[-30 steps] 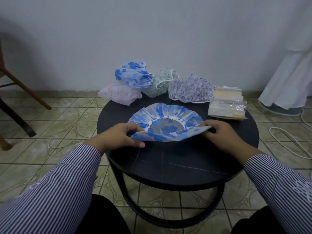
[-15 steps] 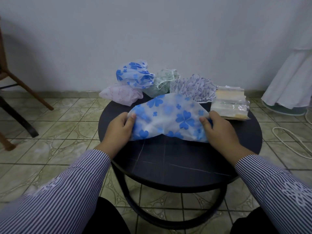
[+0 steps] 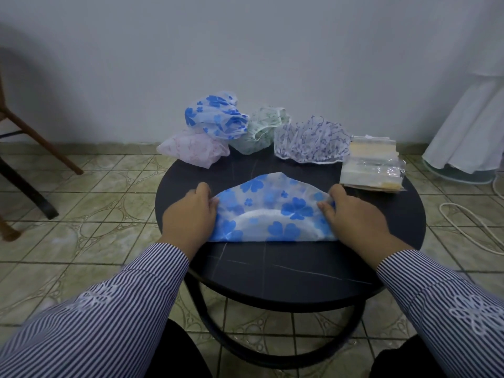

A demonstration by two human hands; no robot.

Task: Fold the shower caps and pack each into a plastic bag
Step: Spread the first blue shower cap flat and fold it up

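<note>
A blue clover-print shower cap (image 3: pixel 270 211) lies folded in a half circle on the round black table (image 3: pixel 272 274), its straight edge toward me. My left hand (image 3: pixel 191 214) presses its left corner and my right hand (image 3: pixel 351 214) pinches its right corner. Unfolded caps sit at the table's far edge: a pink one (image 3: pixel 193 148), a second blue clover one (image 3: pixel 215 115), a green one (image 3: pixel 261 129) and a purple-patterned one (image 3: pixel 311 143). A stack of clear plastic bags (image 3: pixel 372 165) rests at the far right of the table.
A wooden chair leg (image 3: pixel 41 140) and a dark metal leg (image 3: pixel 27 192) stand on the tiled floor at left. White cloth (image 3: pixel 471 126) hangs at right above a pale fan base (image 3: pixel 463 175). A white cable (image 3: pixel 469 225) loops on the floor.
The near half of the cap was lifted and folded over the far half. It now lies flat as a half circle, and both hands have come down onto its corners.
</note>
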